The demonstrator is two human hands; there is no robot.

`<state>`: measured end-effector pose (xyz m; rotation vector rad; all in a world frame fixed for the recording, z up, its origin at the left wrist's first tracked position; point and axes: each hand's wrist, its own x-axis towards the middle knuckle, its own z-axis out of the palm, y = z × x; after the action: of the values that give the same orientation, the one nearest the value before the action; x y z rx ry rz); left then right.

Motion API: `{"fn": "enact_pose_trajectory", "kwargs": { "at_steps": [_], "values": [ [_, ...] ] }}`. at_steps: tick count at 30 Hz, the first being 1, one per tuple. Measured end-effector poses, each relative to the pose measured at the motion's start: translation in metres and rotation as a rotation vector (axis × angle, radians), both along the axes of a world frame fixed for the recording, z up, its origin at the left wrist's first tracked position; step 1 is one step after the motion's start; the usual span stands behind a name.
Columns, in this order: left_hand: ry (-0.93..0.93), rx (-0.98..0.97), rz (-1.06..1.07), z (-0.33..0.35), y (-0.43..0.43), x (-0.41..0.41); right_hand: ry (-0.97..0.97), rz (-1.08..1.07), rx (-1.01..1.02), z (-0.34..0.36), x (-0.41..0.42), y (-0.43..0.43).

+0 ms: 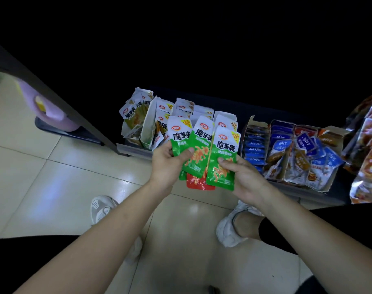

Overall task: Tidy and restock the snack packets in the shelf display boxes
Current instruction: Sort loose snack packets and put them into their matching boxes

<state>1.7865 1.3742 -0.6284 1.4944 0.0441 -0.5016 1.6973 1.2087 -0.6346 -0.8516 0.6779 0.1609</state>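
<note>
At 9 o'clock in the view a purple tub [51, 109] sits on a low rack. On the tiled floor [53, 177], a white shoe [101, 209] stands at 7 o'clock.

Past the hands, at 11 o'clock from them, torn white boxes [148, 124] on the shelf [297, 188] hold upright white-topped packets.

The left grip [168, 164] is closed on a fan of green packets [198, 149], thumb on the front, held above the floor just short of the shelf edge. A red packet [198, 184] pokes out under the fan at 6 o'clock.

The right grip [247, 179] pinches the rightmost green packet [223, 164] by its lower half, thumb on top. A second white shoe [229, 230] is at 6 o'clock below it.

At 3 o'clock from the hands, open boxes [252, 124] hold blue packets [306, 143], some leaning. Shiny orange packs [369, 132] crowd the far right edge.
</note>
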Motion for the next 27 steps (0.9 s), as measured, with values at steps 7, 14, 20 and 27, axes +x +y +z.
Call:
{"fn": "enact_pose_trajectory", "kwargs": {
  "at_steps": [7,14,20,27],
  "values": [
    [0.040,-0.021,-0.059,0.004,0.003,-0.007,-0.010,0.069,-0.110,-0.001,-0.001,0.005],
    [-0.030,-0.009,0.191,0.007,0.019,0.015,0.036,-0.025,-0.167,-0.005,0.000,-0.006],
    [-0.093,0.086,0.092,0.007,0.016,0.018,-0.007,0.121,-0.393,-0.002,0.001,-0.001],
    [-0.022,-0.025,-0.094,0.006,-0.001,-0.008,-0.112,0.263,-0.678,0.002,-0.002,0.012]
  ]
}}
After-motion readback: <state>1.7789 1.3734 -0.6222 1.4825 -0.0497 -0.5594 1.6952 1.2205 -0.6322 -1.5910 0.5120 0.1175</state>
